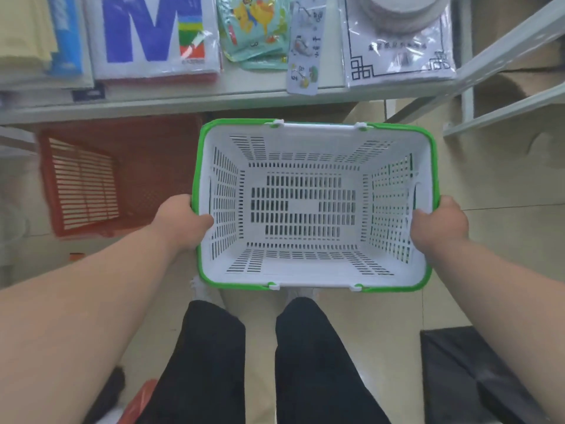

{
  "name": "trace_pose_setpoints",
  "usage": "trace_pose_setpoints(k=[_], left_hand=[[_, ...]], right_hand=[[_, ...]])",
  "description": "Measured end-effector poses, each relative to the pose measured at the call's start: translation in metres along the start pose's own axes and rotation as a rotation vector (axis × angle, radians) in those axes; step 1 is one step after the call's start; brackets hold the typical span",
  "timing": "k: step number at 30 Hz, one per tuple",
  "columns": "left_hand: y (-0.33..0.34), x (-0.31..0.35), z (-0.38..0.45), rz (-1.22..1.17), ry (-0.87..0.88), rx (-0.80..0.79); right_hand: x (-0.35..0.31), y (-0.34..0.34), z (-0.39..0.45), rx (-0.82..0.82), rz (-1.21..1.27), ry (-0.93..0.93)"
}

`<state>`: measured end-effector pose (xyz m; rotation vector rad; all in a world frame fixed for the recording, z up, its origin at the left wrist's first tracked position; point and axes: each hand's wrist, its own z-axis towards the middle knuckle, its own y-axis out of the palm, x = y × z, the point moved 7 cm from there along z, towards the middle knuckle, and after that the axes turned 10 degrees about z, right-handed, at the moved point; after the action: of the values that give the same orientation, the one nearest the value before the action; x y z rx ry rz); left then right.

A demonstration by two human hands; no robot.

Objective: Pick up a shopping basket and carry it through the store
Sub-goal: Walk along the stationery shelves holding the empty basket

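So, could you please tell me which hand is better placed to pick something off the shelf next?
Probably the left hand: most packaged goods on the shelf lie on its side. Both hands grip the empty basket, so the right hand would hold alone.

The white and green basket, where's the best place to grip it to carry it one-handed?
Grip a folded handle on the basket, reaching down from above. Both handles lie along the long rims. Currently the left hand and right hand clamp the short sides.

beige tile floor (489,185), grey metal shelf (183,101) w/ goods.
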<state>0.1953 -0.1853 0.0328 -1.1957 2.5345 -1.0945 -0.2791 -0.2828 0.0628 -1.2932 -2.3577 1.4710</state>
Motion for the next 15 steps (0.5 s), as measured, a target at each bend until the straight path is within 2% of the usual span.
trace_pose_setpoints(k=[9,15], left_hand=[[-0.080,-0.064,-0.078,-0.193,0.006,0.100],[-0.132,-0.138,-0.093,-0.337,0.018,0.099]], right_hand=[[-0.079,-0.035,-0.105,0.017,0.030,-0.065],[-0.125,0.001,-0.177,-0.022,0.037,-0.102]])
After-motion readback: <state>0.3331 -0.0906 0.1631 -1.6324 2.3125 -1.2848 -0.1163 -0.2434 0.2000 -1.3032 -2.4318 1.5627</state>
